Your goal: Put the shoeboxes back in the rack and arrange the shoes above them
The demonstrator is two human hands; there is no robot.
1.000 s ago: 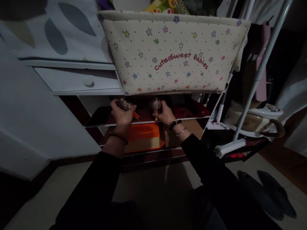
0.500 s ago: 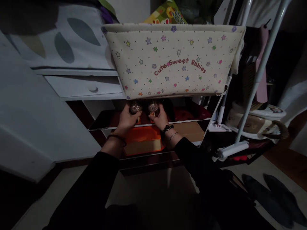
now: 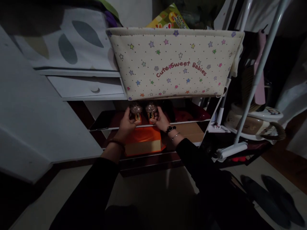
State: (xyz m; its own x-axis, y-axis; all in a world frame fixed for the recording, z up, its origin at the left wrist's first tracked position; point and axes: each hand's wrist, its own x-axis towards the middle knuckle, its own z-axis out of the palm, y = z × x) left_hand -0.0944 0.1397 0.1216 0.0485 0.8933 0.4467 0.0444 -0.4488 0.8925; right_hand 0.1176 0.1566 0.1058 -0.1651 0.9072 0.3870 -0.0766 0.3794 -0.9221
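Note:
Two small glittery shoes stand side by side on the front of a dark red shelf. Their rounded sparkly ends point inward, and orange shows at the near ends. My left hand grips the left one from its outer side, with the thumb at its near end. Around the outer side of the right glittery shoe my right hand is closed, thumb toward the orange part. Dim light blurs the fine detail of both.
A fabric basket with printed stars overhangs the shelf. Below lie an orange box and a brown cardboard box. Dark red shoes sit to the right. A mop leans nearby, and dark slippers lie on the floor.
The two glittery shoes show more fully at the shelf's front, nearer me. Both hands now hold lower and more to their outer sides. The view has shifted slightly.

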